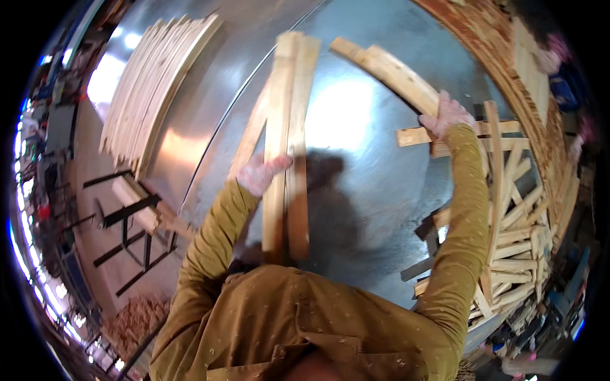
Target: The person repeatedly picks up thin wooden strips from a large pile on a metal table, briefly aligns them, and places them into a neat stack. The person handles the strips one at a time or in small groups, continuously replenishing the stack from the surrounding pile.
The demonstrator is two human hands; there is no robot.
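Observation:
Both my hands wear pale, pinkish-white gloves. My left hand [264, 175] is closed over a pale wooden board [277, 127] that stretches away from me on the shiny metal table [375, 197]. A second board [302, 101] lies right alongside it, and a third [253, 132] slants out from beneath on the left. Farther right, my outstretched right hand [450, 117] grips the near end of a wooden board [400, 77]. Another length of wood [346, 51] lies against that board's far left end. The undersides of both hands are hidden.
A neat row of boards [162, 82] lies at the far left. Below it stands a black metal frame [130, 213] with wood pieces. Loose wood strips [515, 241] pile up at right, beside a curved-looking sheet-wood edge [502, 70]. Shavings [136, 324] lie at lower left.

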